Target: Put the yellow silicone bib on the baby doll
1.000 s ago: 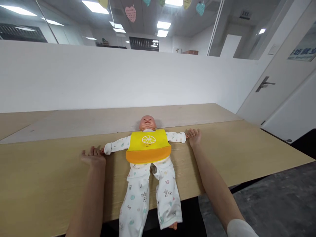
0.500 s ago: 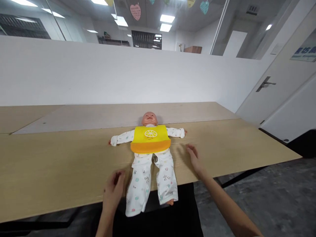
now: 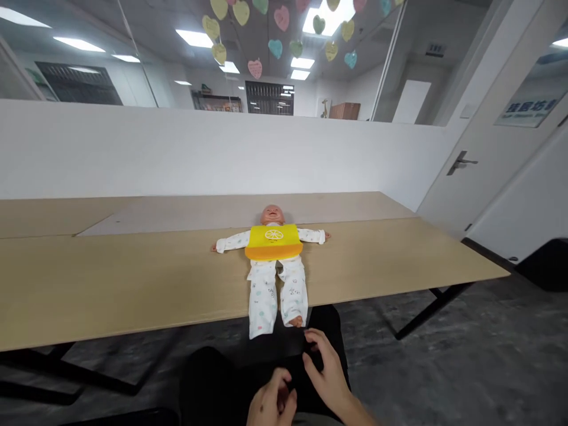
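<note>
A baby doll [image 3: 271,214] lies on its back on the table, arms spread, in white printed clothes [image 3: 263,299]. Its legs hang past the front edge, and one bare foot shows at the right cuff. A yellow bib [image 3: 274,235] with a lemon-slice print and an orange pocket covers its chest. Over my lap, my left hand [image 3: 273,399] is loosely curled, thumb apart from the fingers, holding nothing visible. My right hand [image 3: 327,371] is beside it, just below the doll's foot, with fingers apart and nothing in them. Neither hand touches the doll.
The wooden table [image 3: 133,278] runs across the view against a white wall [image 3: 199,154]. Above are glass panes with heart-shaped notes [image 3: 281,18]. A white door [image 3: 470,165] stands at the right. My dark-clothed legs [image 3: 208,378] are under the table's front edge.
Both hands have drawn back from beside the doll to over my lap, closer together. The view has shifted up and back; the doll lies in the same pose.
</note>
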The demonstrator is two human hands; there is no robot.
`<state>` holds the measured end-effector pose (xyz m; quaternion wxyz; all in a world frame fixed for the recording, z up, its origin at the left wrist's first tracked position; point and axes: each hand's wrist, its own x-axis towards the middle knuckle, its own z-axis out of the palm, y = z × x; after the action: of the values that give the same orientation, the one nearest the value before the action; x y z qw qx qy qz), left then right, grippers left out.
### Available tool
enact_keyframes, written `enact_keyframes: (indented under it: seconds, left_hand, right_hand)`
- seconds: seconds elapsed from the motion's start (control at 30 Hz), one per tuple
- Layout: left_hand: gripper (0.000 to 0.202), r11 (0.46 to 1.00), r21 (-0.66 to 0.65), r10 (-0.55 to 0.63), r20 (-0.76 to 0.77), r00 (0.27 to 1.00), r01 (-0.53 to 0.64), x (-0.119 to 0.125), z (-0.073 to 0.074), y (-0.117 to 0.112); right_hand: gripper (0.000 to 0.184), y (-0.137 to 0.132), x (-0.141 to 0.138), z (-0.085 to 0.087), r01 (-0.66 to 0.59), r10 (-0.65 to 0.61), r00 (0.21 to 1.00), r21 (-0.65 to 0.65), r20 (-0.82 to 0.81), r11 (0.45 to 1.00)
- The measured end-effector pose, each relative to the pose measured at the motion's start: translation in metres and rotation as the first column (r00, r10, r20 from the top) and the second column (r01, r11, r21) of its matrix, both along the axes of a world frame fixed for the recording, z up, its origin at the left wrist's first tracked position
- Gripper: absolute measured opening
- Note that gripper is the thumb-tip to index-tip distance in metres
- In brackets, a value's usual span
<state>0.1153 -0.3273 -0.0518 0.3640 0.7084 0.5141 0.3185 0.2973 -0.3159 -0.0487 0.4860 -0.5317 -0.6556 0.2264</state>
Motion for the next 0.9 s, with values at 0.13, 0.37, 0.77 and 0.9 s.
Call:
enact_keyframes:
  seconds: [0.13,0.37,0.77,0.9]
  left_hand:
    - [0.026,0.977,0.078,0.199,-0.017,0.98,-0.197,-0.01,-0.017,0.016]
    - [0.037,0.725,0.633,0.513,-0.233,0.826,-0.272,-0.002,-0.01,0.04]
    - [0.059,0.65,0.707,0.655,-0.334,0.678,-0.28,0.034,-0.031,0.035]
    - [0.067,0.696,0.658,0.596,-0.305,0.743,-0.287,0.044,-0.04,0.018]
  right_hand:
    - [0.017,-0.004,0.007,-0.001,-0.006,0.01,0.996,-0.047,0.092,0.999]
    - [0.059,0.008,-0.029,0.0,0.018,-0.035,0.978,0.083,0.207,0.996]
    - [0.033,0.01,-0.041,-0.005,0.022,-0.016,0.999,0.113,-0.048,0.993]
    - [0.027,0.008,-0.04,-0.012,0.037,-0.031,0.986,0.031,-0.166,0.999]
